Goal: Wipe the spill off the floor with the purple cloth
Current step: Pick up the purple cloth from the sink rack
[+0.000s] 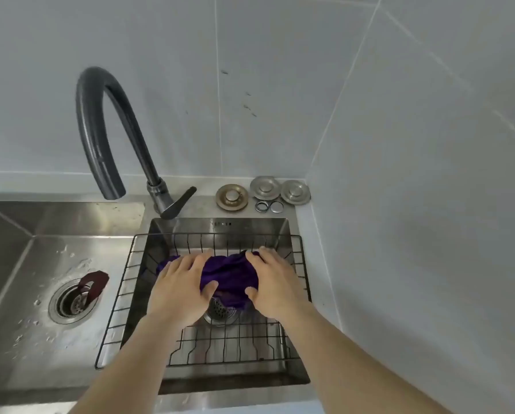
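Observation:
The purple cloth (230,274) lies bunched in a black wire basket (124,297) that sits in the right sink basin (220,227). My left hand (181,289) rests on the cloth's left side, fingers spread, thumb pressing into the fabric. My right hand (272,286) covers the cloth's right side, its thumb tucked under the cloth's edge. Both hands grip the cloth from opposite sides. Below the cloth a metal drain strainer (221,312) shows through the basket. No floor or spill is in view.
A dark curved faucet (100,127) arches over the left basin (41,294), which is wet and has a drain (72,301) with a dark red scrap on it. Metal drain covers and rings (265,194) lie on the counter behind. Tiled walls close in at the back and right.

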`<act>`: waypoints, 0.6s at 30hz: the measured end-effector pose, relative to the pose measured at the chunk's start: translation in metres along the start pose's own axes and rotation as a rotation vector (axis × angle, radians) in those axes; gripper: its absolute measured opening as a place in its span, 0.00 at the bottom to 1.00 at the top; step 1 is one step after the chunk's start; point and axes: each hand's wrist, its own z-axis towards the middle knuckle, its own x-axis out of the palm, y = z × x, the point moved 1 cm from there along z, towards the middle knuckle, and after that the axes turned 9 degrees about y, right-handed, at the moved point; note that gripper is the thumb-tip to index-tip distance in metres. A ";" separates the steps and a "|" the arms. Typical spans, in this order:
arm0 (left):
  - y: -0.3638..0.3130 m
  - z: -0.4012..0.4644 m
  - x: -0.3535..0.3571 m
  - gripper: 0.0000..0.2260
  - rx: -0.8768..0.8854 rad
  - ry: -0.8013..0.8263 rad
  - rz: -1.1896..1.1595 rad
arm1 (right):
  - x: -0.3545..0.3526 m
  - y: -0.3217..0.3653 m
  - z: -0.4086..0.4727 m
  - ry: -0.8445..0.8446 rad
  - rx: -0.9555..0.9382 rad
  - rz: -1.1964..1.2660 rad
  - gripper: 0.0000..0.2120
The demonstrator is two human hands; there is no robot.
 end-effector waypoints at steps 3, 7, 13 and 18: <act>0.010 0.022 0.018 0.31 -0.001 0.027 0.018 | 0.014 -0.003 0.021 0.016 -0.005 0.006 0.38; 0.021 0.034 0.042 0.31 -0.047 0.090 0.034 | 0.036 -0.008 0.036 0.049 0.022 0.029 0.39; 0.026 0.039 0.053 0.27 -0.066 0.013 0.079 | 0.048 -0.015 0.046 -0.012 0.031 -0.027 0.31; 0.025 0.040 0.054 0.18 -0.068 -0.035 0.111 | 0.047 -0.018 0.049 -0.067 0.039 -0.123 0.18</act>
